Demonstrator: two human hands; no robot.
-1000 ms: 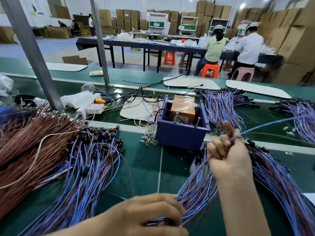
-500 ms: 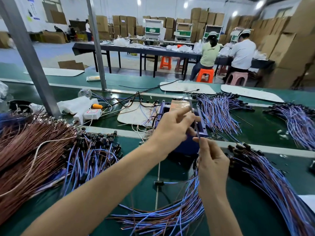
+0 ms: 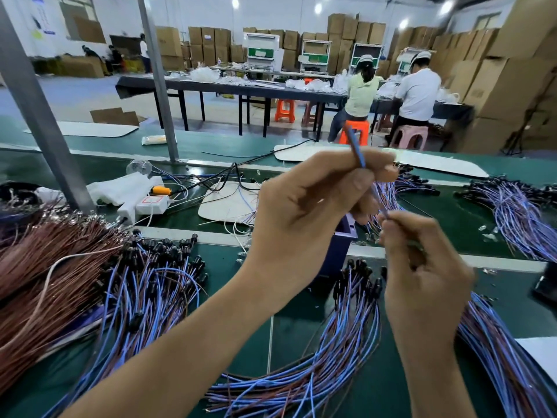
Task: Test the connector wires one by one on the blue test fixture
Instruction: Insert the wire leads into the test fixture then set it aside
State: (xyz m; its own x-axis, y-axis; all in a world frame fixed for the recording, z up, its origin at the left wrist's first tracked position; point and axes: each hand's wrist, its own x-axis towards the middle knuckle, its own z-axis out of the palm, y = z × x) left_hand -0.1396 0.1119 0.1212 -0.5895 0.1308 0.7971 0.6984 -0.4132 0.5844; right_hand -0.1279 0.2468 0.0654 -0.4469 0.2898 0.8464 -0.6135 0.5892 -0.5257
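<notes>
Both hands are raised over the green bench with one thin blue connector wire stretched between them. My left hand pinches its upper part between thumb and fingers. My right hand pinches the lower part, just below and to the right. The blue test fixture stands behind my left hand and is mostly hidden; only a corner shows. A bundle of blue and brown connector wires lies on the bench under my hands.
A brown wire heap and a blue wire pile lie left. More wire bundles lie at the right. A white power strip and cables sit behind. A metal post stands left. Two people sit at a far table.
My left hand left the wire bundle at the bottom and rose to meet my right hand. Both now hold one wire up in front of the fixture, higher than before.
</notes>
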